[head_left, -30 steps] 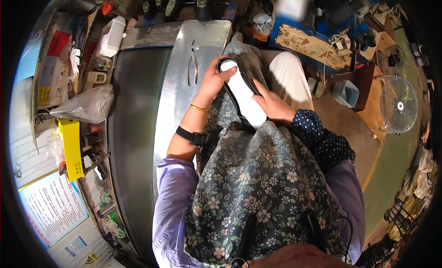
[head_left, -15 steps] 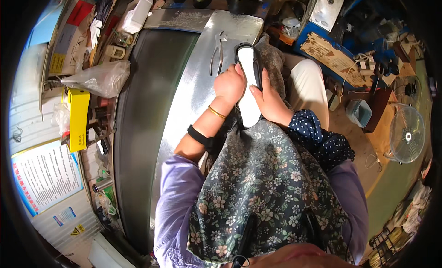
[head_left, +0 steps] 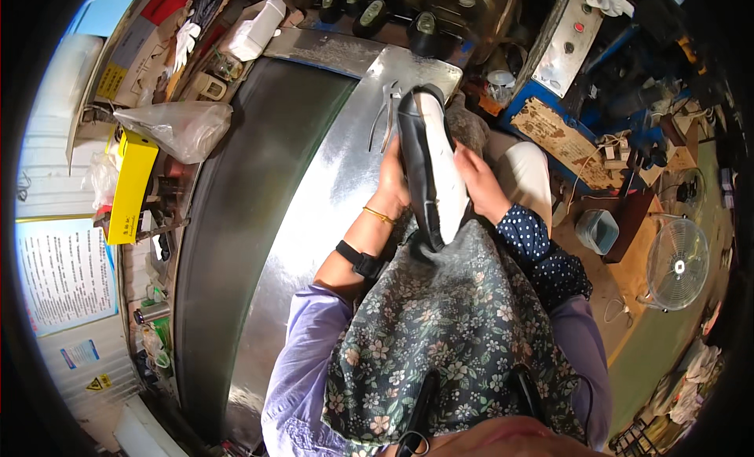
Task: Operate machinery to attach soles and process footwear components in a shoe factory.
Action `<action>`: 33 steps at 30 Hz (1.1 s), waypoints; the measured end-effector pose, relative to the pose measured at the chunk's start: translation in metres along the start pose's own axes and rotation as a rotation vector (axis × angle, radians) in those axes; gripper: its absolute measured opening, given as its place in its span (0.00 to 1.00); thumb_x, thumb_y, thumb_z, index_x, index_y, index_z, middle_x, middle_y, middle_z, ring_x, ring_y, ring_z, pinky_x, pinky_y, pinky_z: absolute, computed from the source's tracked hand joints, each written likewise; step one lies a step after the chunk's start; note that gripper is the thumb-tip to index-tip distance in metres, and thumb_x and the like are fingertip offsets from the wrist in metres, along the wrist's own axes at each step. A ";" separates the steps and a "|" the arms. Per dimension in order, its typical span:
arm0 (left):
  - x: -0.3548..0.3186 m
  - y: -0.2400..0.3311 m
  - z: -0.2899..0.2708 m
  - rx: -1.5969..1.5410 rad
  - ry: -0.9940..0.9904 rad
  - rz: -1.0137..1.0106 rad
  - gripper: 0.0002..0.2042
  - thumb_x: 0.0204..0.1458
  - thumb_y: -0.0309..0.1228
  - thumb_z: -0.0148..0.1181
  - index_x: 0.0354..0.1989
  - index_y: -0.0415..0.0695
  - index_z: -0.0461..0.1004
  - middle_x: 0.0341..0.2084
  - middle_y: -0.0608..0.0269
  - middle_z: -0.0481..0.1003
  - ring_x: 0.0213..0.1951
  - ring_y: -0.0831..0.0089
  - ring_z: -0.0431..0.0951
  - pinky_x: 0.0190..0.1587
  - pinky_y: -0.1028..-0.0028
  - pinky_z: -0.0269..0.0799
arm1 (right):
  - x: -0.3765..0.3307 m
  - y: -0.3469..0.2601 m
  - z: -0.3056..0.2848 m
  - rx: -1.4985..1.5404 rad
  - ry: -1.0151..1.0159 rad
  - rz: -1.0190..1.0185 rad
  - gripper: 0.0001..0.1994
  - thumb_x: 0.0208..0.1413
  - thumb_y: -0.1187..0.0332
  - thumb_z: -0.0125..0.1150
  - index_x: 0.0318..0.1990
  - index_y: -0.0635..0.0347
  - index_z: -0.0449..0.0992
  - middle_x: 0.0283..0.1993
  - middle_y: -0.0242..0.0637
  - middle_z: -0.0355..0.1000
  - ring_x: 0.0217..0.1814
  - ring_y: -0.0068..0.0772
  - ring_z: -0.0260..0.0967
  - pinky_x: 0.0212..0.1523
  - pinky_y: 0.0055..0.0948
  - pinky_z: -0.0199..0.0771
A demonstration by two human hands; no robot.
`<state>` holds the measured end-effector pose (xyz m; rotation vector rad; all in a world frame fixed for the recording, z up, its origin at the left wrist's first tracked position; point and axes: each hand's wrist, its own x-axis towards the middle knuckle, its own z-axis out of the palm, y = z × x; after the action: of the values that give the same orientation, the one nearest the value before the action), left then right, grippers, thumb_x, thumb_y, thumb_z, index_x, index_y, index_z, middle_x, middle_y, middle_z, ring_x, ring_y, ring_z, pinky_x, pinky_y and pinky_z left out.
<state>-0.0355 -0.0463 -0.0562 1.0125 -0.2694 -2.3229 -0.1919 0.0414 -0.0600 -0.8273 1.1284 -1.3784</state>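
Observation:
Both hands hold a black shoe [head_left: 419, 162] lengthwise above my lap, its black side and white underside [head_left: 444, 170] facing up. My left hand [head_left: 393, 176] wraps round the shoe's left edge, its fingers mostly hidden. On the other edge, my right hand [head_left: 480, 183] grips it near the middle, thumb side against the white underside. The near end of the shoe touches the flowered apron [head_left: 444, 331]. A metal hand tool with two curved handles, like pincers [head_left: 384, 119], lies on the shiny metal tabletop [head_left: 314, 174], left of the shoe's far end.
A dark conveyor belt [head_left: 236, 190] runs along the left. Several black shoes [head_left: 371, 17] stand at the back. To the right are a blue-framed machine [head_left: 561, 143], a clear plastic bin [head_left: 597, 231] and a fan [head_left: 678, 264]. A yellow box [head_left: 130, 191] sits beyond the belt.
The shoe has rolled in my hands, so its black side now shows beside the white underside. My left hand has moved from a fist over it to its left edge. The view has shifted slightly.

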 end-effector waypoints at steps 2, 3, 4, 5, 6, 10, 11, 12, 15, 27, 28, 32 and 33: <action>-0.018 0.011 0.020 -0.011 0.020 0.144 0.28 0.67 0.53 0.35 0.56 0.40 0.70 0.50 0.55 0.76 0.52 0.63 0.76 0.60 0.61 0.67 | 0.009 -0.023 -0.005 0.058 -0.030 0.182 0.29 0.70 0.55 0.47 0.69 0.69 0.57 0.69 0.42 0.60 0.66 0.26 0.61 0.66 0.25 0.59; -0.028 0.016 0.027 0.055 0.015 0.260 0.31 0.64 0.56 0.40 0.56 0.39 0.70 0.48 0.54 0.77 0.50 0.61 0.76 0.59 0.61 0.67 | 0.006 -0.035 -0.007 0.070 -0.031 0.119 0.28 0.71 0.55 0.45 0.69 0.67 0.58 0.69 0.43 0.60 0.64 0.27 0.63 0.66 0.26 0.59; -0.039 0.021 0.034 0.162 -0.042 0.404 0.31 0.63 0.55 0.42 0.60 0.38 0.67 0.52 0.54 0.74 0.55 0.63 0.72 0.61 0.62 0.62 | 0.002 -0.047 -0.010 -0.059 -0.058 -0.058 0.30 0.68 0.57 0.50 0.72 0.62 0.54 0.68 0.44 0.61 0.62 0.29 0.66 0.66 0.26 0.59; -0.050 0.020 0.039 0.198 -0.061 0.451 0.32 0.63 0.54 0.44 0.63 0.37 0.64 0.57 0.55 0.70 0.58 0.64 0.69 0.63 0.62 0.59 | -0.007 -0.057 -0.011 0.037 -0.135 -0.060 0.32 0.65 0.60 0.54 0.73 0.59 0.51 0.68 0.44 0.61 0.62 0.31 0.67 0.64 0.28 0.63; -0.062 0.014 0.042 0.253 -0.137 0.545 0.34 0.63 0.53 0.45 0.66 0.36 0.60 0.62 0.55 0.66 0.61 0.65 0.65 0.64 0.62 0.56 | -0.022 -0.066 -0.014 0.132 -0.204 -0.087 0.36 0.61 0.63 0.57 0.74 0.56 0.49 0.68 0.45 0.61 0.62 0.32 0.68 0.62 0.31 0.67; -0.075 -0.020 0.042 0.626 -0.388 0.614 0.37 0.59 0.36 0.61 0.72 0.40 0.49 0.67 0.55 0.60 0.63 0.65 0.65 0.66 0.64 0.57 | -0.063 -0.110 -0.050 0.511 -0.082 0.054 0.42 0.49 0.71 0.59 0.73 0.59 0.51 0.70 0.42 0.59 0.65 0.37 0.65 0.58 0.38 0.73; -0.073 -0.025 0.037 0.806 -0.449 0.589 0.31 0.58 0.26 0.60 0.69 0.39 0.55 0.65 0.58 0.63 0.57 0.69 0.71 0.61 0.70 0.65 | -0.071 -0.124 -0.068 0.275 -0.001 -0.047 0.40 0.48 0.71 0.60 0.72 0.61 0.54 0.71 0.42 0.58 0.68 0.35 0.62 0.63 0.35 0.66; -0.069 -0.033 0.032 1.051 -0.440 0.629 0.26 0.58 0.27 0.61 0.65 0.38 0.62 0.55 0.60 0.74 0.50 0.73 0.76 0.56 0.72 0.70 | -0.079 -0.138 -0.086 0.031 0.122 -0.120 0.39 0.47 0.71 0.61 0.71 0.63 0.57 0.71 0.42 0.58 0.70 0.34 0.59 0.68 0.31 0.59; -0.064 -0.049 0.001 1.403 -0.464 0.615 0.19 0.58 0.29 0.61 0.58 0.38 0.71 0.42 0.57 0.81 0.43 0.73 0.80 0.48 0.74 0.75 | -0.108 -0.190 -0.152 -0.269 0.330 -0.280 0.38 0.45 0.74 0.66 0.69 0.62 0.62 0.67 0.37 0.64 0.65 0.28 0.63 0.66 0.26 0.59; -0.014 -0.064 -0.056 1.063 -0.305 0.270 0.15 0.64 0.29 0.54 0.55 0.34 0.71 0.37 0.62 0.80 0.35 0.79 0.79 0.42 0.78 0.75 | -0.066 -0.336 -0.376 -1.294 1.096 -0.233 0.36 0.40 0.60 0.71 0.63 0.44 0.72 0.68 0.69 0.55 0.56 0.54 0.73 0.57 0.34 0.71; -0.012 -0.065 -0.055 1.039 -0.320 0.263 0.15 0.64 0.28 0.54 0.56 0.33 0.71 0.37 0.61 0.80 0.35 0.79 0.79 0.42 0.78 0.75 | -0.064 -0.342 -0.378 -1.281 1.100 -0.234 0.36 0.40 0.60 0.71 0.63 0.44 0.72 0.68 0.69 0.55 0.56 0.54 0.73 0.57 0.34 0.71; -0.008 -0.063 -0.052 1.021 -0.284 0.230 0.14 0.65 0.28 0.52 0.55 0.33 0.71 0.37 0.59 0.80 0.33 0.77 0.79 0.40 0.78 0.75 | -0.055 -0.340 -0.367 -1.616 1.012 -0.024 0.39 0.38 0.55 0.70 0.65 0.39 0.70 0.72 0.64 0.51 0.59 0.57 0.70 0.60 0.37 0.70; -0.007 -0.063 -0.051 1.012 -0.274 0.239 0.14 0.65 0.29 0.52 0.55 0.33 0.71 0.36 0.58 0.80 0.32 0.76 0.79 0.40 0.78 0.75 | -0.051 -0.333 -0.362 -1.543 0.999 -0.011 0.38 0.39 0.55 0.69 0.66 0.39 0.69 0.72 0.62 0.51 0.59 0.60 0.69 0.60 0.39 0.70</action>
<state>-0.0221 0.0112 -0.1119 0.9801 -1.6873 -2.0534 -0.6289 0.1281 0.1538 -1.1241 3.0953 -0.6389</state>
